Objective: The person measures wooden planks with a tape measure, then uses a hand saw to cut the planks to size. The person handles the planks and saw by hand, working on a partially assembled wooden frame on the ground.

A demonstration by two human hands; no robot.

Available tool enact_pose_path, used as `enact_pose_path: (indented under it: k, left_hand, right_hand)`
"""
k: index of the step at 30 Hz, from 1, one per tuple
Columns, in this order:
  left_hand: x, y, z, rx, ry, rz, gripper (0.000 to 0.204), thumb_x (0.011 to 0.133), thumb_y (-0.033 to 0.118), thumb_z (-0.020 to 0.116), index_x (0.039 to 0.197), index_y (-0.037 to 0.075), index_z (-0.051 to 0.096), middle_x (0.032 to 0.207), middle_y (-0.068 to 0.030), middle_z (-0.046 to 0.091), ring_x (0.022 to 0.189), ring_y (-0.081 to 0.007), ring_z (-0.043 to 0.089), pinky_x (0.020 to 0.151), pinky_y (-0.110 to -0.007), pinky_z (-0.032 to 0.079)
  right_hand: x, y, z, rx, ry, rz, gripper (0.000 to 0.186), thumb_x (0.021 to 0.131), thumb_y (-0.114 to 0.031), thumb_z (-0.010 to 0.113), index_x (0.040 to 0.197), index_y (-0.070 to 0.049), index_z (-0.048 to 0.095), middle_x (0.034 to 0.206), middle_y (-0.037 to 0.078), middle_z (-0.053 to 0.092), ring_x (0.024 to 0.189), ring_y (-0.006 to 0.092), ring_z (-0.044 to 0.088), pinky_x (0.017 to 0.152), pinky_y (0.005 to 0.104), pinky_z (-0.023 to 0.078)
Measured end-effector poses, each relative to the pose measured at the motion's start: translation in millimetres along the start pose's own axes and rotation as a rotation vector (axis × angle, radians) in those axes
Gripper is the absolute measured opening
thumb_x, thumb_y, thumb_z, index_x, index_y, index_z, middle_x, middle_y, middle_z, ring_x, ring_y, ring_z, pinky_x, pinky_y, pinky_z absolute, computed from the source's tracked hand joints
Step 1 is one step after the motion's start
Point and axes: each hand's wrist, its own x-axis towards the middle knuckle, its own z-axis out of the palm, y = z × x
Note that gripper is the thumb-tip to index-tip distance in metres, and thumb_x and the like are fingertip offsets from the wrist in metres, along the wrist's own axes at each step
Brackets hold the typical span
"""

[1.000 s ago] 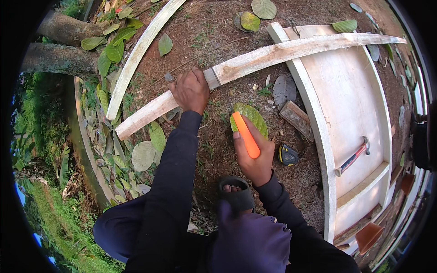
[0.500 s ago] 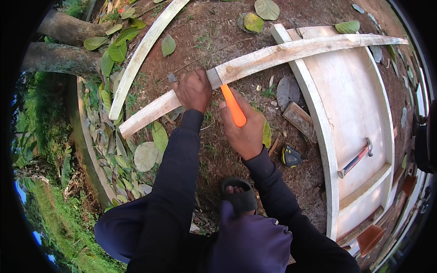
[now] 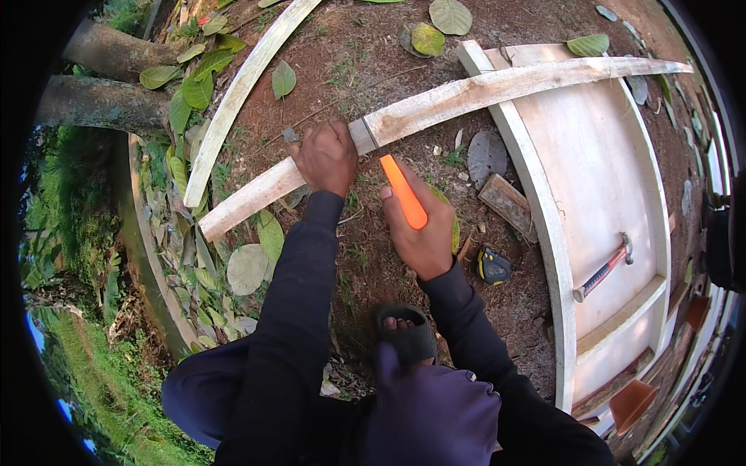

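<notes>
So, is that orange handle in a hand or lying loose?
In hand: the right hand grips the orange handle, thumb along its left side.

Head cam, L one of two worn side by side, peers steeply down, pic upright, L = wearer's L. Close in: knees (image 3: pixel 435 415) loom at btm edge, L hand (image 3: pixel 326 158) & R hand (image 3: pixel 423 239) near ctr, ground (image 3: pixel 373 46) beyond. V. wide fisheye, sweeping from tree trunks (image 3: pixel 109 103) far L to wooden frame (image 3: pixel 549 241) bowing over at R, corners dark.

Pale plank (image 3: pixel 466 95) slanted; orange handle (image 3: pixel 407 197) beside it.
</notes>
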Motion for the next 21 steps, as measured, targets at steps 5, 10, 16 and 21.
enact_pose_path:
  k: [5, 10, 16, 21]
  left_hand:
    - [1, -4, 5, 0.027, 0.045, -0.012, 0.042, 0.102, 0.029, 0.047, 0.075, 0.006, 0.070, 0.086, -0.0135, 0.073, 0.090, -0.0303, 0.065, 0.089, -0.046, 0.038]
    - [1, -10, 17, 0.041, 0.027, 0.018, 0.038, 0.100, 0.027, 0.050, 0.075, 0.006, 0.070, 0.082, -0.0127, 0.072, 0.088, -0.0310, 0.065, 0.083, -0.047, 0.039]
    - [3, -7, 9, 0.025, 0.055, 0.016, 0.039, 0.099, 0.027, 0.050, 0.072, 0.005, 0.069, 0.079, -0.0165, 0.070, 0.084, -0.0334, 0.064, 0.082, -0.048, 0.038]
    - [1, -15, 13, 0.083, 0.107, 0.019, 0.042, 0.100, 0.027, 0.048, 0.071, 0.004, 0.068, 0.079, -0.0179, 0.070, 0.085, -0.0357, 0.065, 0.082, -0.049, 0.039]
  right_hand:
    - [-136, -10, -90, -0.062, -0.147, 0.061, 0.047, 0.096, -0.012, 0.068, 0.139, 0.006, 0.059, 0.119, 0.022, 0.074, 0.098, 0.0259, 0.078, 0.088, 0.0335, 0.059]
    - [-35, 11, -12, 0.012, -0.034, 0.082, 0.045, 0.096, -0.014, 0.070, 0.137, 0.001, 0.063, 0.096, 0.021, 0.076, 0.077, 0.0239, 0.077, 0.071, 0.0347, 0.059]
    - [-80, 16, -43, 0.034, -0.049, 0.075, 0.046, 0.093, -0.013, 0.072, 0.135, 0.002, 0.063, 0.098, 0.021, 0.077, 0.081, 0.0261, 0.078, 0.074, 0.0340, 0.060]
    - [-133, 7, -74, 0.028, -0.137, 0.126, 0.048, 0.092, -0.012, 0.071, 0.137, 0.004, 0.062, 0.098, 0.018, 0.078, 0.083, 0.0277, 0.079, 0.078, 0.0354, 0.062]
